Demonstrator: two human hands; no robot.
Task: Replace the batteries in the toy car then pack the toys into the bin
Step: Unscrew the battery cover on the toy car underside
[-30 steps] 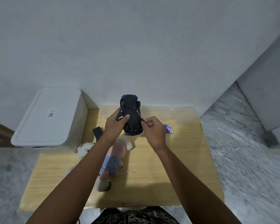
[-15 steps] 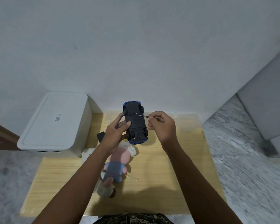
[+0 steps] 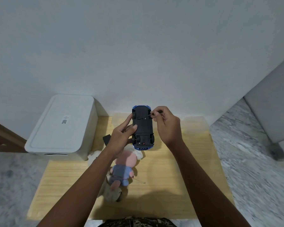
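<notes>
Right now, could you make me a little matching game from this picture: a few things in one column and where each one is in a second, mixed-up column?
Things:
1. car
2. bin
3. pig plush
4. thin tool

Places:
A. lying on the table under the left forearm
B. pinched by the right hand
C. held belly-up in the left hand
D. standing at the table's left edge, lid on

Pairs: 1-C, 2-D, 3-A, 4-B
</notes>
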